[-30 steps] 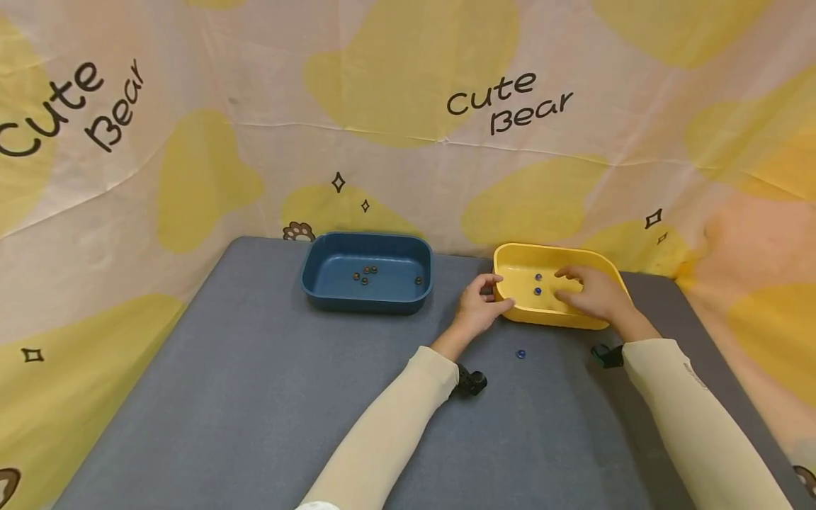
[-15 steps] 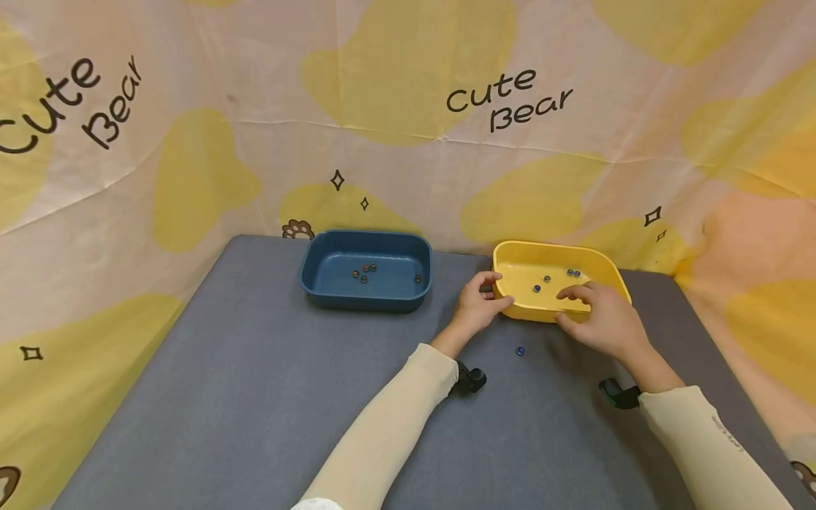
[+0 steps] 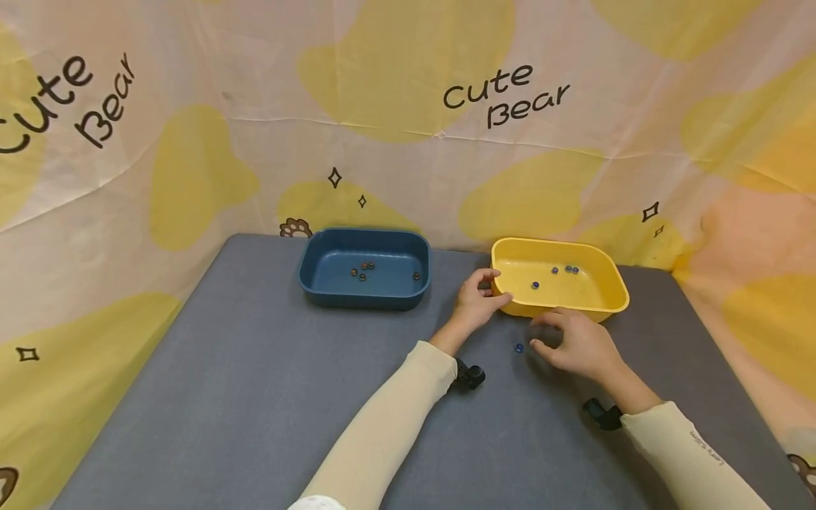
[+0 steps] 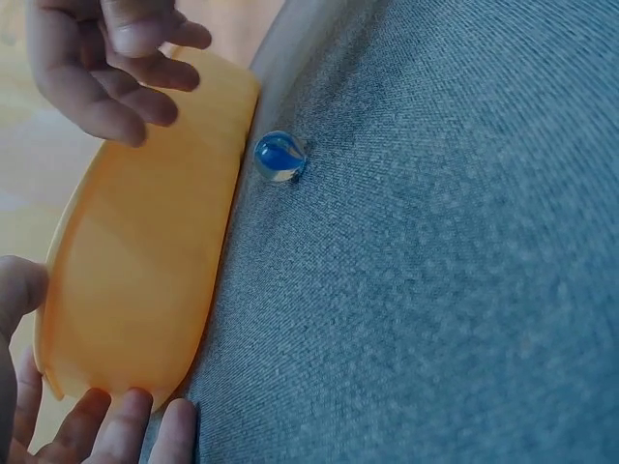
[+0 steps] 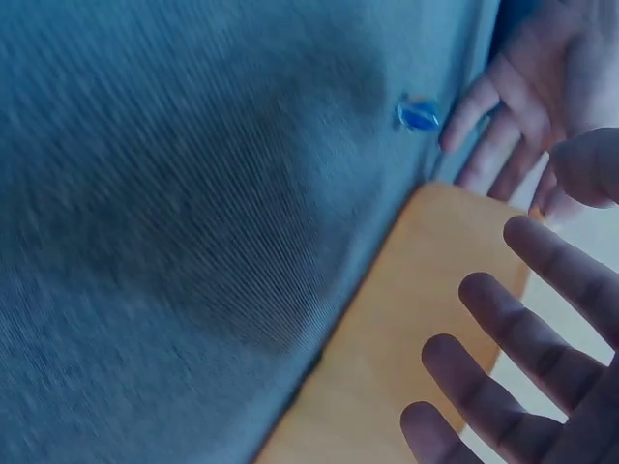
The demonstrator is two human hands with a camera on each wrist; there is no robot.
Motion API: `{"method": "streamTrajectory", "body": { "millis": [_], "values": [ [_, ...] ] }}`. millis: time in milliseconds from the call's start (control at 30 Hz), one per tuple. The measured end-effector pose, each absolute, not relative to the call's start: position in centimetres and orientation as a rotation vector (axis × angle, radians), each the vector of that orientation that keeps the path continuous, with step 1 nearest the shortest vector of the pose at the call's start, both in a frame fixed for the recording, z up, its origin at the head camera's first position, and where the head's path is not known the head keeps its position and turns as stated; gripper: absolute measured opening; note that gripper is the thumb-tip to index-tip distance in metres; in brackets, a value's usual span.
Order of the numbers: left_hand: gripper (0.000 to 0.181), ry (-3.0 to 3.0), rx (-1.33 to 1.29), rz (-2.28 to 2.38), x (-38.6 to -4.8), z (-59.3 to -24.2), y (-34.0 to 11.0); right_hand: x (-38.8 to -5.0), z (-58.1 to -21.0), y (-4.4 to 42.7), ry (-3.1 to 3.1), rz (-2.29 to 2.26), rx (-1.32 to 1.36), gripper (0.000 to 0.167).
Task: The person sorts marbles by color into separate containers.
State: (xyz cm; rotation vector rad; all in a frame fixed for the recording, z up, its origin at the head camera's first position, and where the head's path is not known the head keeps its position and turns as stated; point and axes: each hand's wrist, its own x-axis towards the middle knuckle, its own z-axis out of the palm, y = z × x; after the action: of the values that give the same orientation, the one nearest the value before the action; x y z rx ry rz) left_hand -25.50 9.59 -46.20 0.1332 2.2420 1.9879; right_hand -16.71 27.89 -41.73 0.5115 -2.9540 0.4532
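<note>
My left hand [image 3: 474, 306] holds the left end of a yellow plastic bin [image 3: 576, 312], its thumb at the front rim and fingers round the side wall. Several blue marbles [image 3: 535, 285] lie on the bin's floor. Just in front of the bin, a single clear glass marble with a blue swirl [image 4: 280, 157] sits on the grey cloth. My right hand [image 3: 581, 347] hovers over the cloth to the right of this marble, thumb and fingers apart. Nothing is between them, and in the right wrist view the marble [image 5: 418, 115] lies beyond the spread fingers [image 5: 484, 382].
A dark blue bin [image 3: 365, 299] stands at the back, left of the yellow one, with several brownish marbles [image 3: 363, 277] inside. Both bins are close to a patterned cloth backdrop [image 3: 395, 85]. Grey cloth covers the table [image 3: 255, 397].
My right hand has come out of the yellow bin, toward me and left, down near the loose marble. More blue marbles show in the bin, some having rolled right. The left hand stays put.
</note>
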Motion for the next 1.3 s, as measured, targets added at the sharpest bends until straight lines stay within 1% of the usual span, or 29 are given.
{"method": "streamTrajectory", "body": {
  "millis": [267,567,1067,1300],
  "values": [
    [0.042,2.246,0.130,1.993,-25.5,-46.1,9.6,-16.6,-43.1,27.0,-3.003,0.392,0.541,0.023],
    [0.041,2.215,0.137,2.015,-25.5,-46.1,9.6,-16.9,-44.0,26.7,-2.984,0.328,0.574,0.015],
    [0.042,2.224,0.120,2.008,-25.5,-46.0,9.6,-17.2,-44.0,26.4,-2.976,0.301,0.624,0.012],
    [0.041,2.230,0.110,2.012,-25.6,-46.2,9.7,-17.2,-43.1,26.5,-2.961,0.301,0.617,0.013]
  ]
}}
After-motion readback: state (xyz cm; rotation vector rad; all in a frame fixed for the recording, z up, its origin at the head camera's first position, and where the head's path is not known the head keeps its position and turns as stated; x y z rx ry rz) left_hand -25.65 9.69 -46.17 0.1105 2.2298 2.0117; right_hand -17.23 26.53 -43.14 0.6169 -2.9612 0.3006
